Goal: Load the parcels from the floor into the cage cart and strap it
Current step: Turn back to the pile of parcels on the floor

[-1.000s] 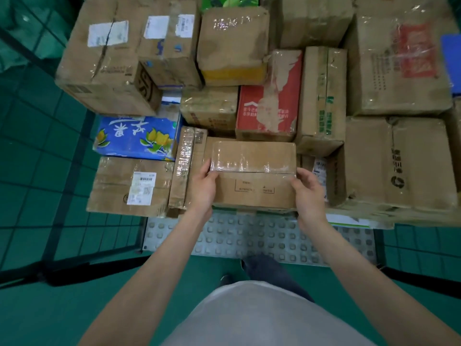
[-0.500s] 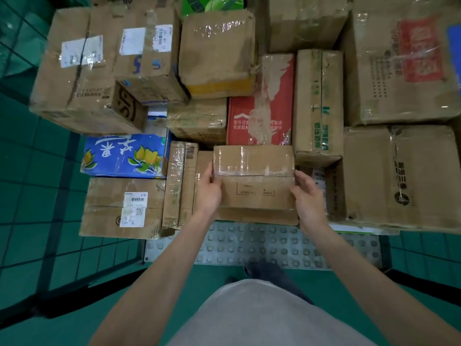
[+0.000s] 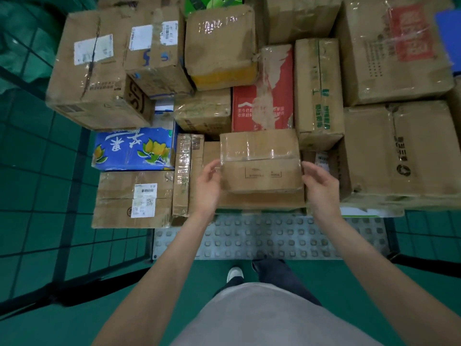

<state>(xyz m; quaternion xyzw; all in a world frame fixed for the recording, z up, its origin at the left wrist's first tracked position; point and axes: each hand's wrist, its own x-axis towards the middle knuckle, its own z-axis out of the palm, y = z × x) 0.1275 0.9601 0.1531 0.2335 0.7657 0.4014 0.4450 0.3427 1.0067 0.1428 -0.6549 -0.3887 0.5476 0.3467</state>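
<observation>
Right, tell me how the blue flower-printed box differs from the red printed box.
The blue flower-printed box lies low at the left with its long side across; the red printed box sits mid-stack, taller than wide. The blue one shows yellow flowers, the red one white lettering under torn tape. Both are hemmed in by brown cartons.

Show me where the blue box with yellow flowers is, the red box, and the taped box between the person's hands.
Blue box with yellow flowers (image 3: 134, 148), head view: on its printed top face.
Red box (image 3: 262, 106), head view: on its red face, near the white print.
Taped box (image 3: 259, 161), head view: on the middle of its top.
</observation>
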